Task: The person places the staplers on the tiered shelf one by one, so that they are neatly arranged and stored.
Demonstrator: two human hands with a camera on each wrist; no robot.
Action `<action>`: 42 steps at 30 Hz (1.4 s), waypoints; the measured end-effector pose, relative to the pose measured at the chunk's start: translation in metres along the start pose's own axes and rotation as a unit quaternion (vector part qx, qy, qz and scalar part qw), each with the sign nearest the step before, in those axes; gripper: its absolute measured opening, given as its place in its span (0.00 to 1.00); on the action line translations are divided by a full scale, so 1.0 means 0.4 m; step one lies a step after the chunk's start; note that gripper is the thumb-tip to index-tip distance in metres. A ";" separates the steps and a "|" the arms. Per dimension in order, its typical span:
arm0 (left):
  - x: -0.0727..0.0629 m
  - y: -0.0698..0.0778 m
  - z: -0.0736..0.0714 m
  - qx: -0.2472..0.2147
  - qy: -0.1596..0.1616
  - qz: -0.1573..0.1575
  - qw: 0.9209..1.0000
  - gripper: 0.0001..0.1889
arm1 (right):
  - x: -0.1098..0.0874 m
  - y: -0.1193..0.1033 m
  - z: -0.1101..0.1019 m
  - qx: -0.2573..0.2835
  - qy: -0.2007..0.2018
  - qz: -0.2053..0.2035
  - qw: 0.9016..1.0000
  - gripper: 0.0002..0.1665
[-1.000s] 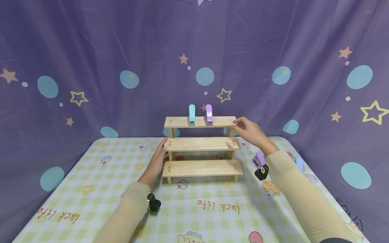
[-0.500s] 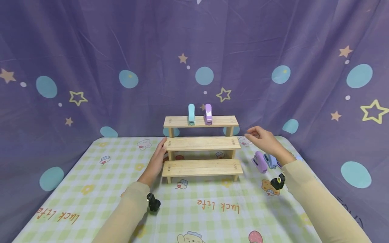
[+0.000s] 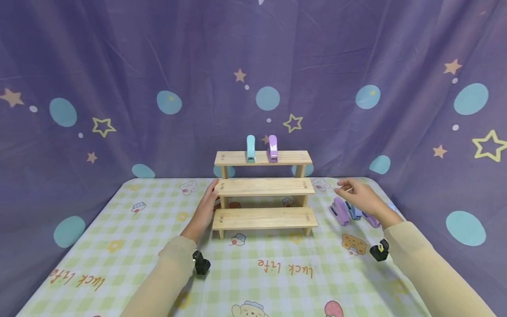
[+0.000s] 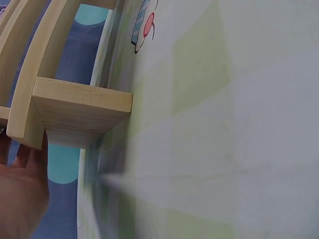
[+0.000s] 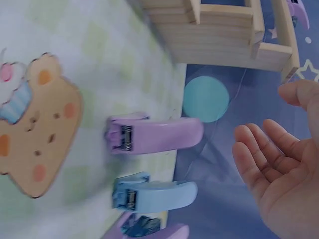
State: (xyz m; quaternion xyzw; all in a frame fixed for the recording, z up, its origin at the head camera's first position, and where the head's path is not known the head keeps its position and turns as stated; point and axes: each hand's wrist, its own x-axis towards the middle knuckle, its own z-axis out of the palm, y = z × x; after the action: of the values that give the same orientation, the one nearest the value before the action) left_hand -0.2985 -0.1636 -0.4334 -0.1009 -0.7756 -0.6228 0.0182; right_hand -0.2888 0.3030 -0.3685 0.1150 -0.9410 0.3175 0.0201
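A three-tier wooden display shelf (image 3: 264, 187) stands on the table. My left hand (image 3: 203, 213) holds its left side at the middle tier; in the left wrist view, fingers (image 4: 37, 159) pass behind a board's end. A teal stapler (image 3: 251, 149) and a purple stapler (image 3: 273, 149) stand side by side on the top tier. To the right of the shelf, my right hand (image 3: 362, 196) hovers with nothing in it, its fingers loosely bent. Below it, a purple stapler (image 5: 164, 136), a blue stapler (image 5: 162, 195) and another purple stapler (image 5: 172, 232) stand in a row.
A green-and-white checked cloth (image 3: 142, 251) with cartoon prints covers the table. Behind the table hangs a purple curtain (image 3: 206, 88) with stars and dots. Black wrist cameras sit on both sleeves.
My right hand has moved away from the top tier's right end, rightward and down to above the staplers on the table. The left hand stays on the shelf.
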 end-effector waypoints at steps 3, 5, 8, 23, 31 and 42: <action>-0.003 0.006 0.000 -0.007 -0.003 0.000 1.000 0.30 | -0.009 0.026 0.011 0.003 0.005 0.007 1.000 0.33; -0.010 0.021 -0.001 -0.013 -0.008 -0.003 1.000 0.29 | -0.016 0.039 0.020 0.006 0.007 0.008 1.000 0.31; -0.025 0.052 0.000 -0.014 -0.014 -0.009 1.000 0.29 | -0.025 0.058 0.034 0.015 0.007 0.016 1.000 0.30; -0.002 0.000 0.004 -0.007 0.002 0.001 1.000 0.30 | -0.060 0.136 0.104 0.044 0.014 0.041 0.998 0.32; -0.001 -0.002 0.007 -0.008 0.007 0.005 1.000 0.30 | -0.069 0.135 0.116 0.037 0.005 0.057 0.998 0.33; 0.003 -0.006 0.005 -0.011 0.003 0.003 1.000 0.31 | -0.072 0.154 0.127 0.001 -0.010 0.055 0.998 0.33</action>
State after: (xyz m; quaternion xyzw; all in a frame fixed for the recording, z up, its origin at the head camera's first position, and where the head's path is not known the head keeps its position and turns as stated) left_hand -0.2999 -0.1620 -0.4359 -0.1014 -0.7686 -0.6313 0.0213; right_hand -0.2729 0.3259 -0.4485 0.0666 -0.9458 0.3177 -0.0068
